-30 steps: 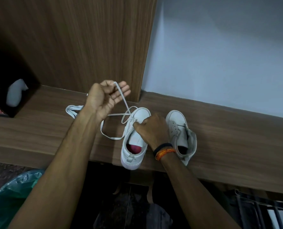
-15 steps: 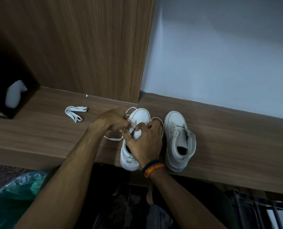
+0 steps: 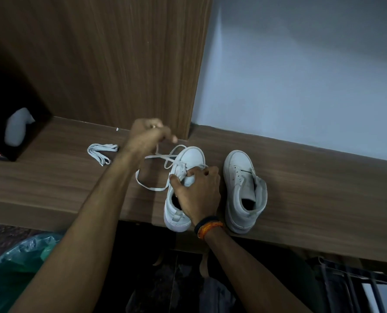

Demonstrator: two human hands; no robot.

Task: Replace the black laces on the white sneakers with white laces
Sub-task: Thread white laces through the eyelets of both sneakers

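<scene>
Two white high-top sneakers stand side by side on a wooden ledge (image 3: 312, 188), toes toward the wall. The left sneaker (image 3: 191, 158) has a white lace (image 3: 153, 188) threaded near its toe, with a loop lying on the ledge to its left. My left hand (image 3: 148, 136) is raised left of the toe and pinches that lace, pulling it up and away. My right hand (image 3: 197, 188) grips the left sneaker over its tongue and eyelets. The right sneaker (image 3: 244, 190) carries no lace. A second white lace (image 3: 101, 151) lies folded in a bundle farther left.
A wooden panel (image 3: 120, 64) rises behind the ledge, beside a pale wall (image 3: 301, 75). A dark box with a white object (image 3: 18, 126) sits at the far left. A green plastic bag (image 3: 14, 267) is below left. A dark rack (image 3: 357, 288) is below right.
My left hand came down to the sneaker's eyelets beside my right hand, then rose again up and to the left, drawing the lace out. My right hand stayed on the left sneaker.
</scene>
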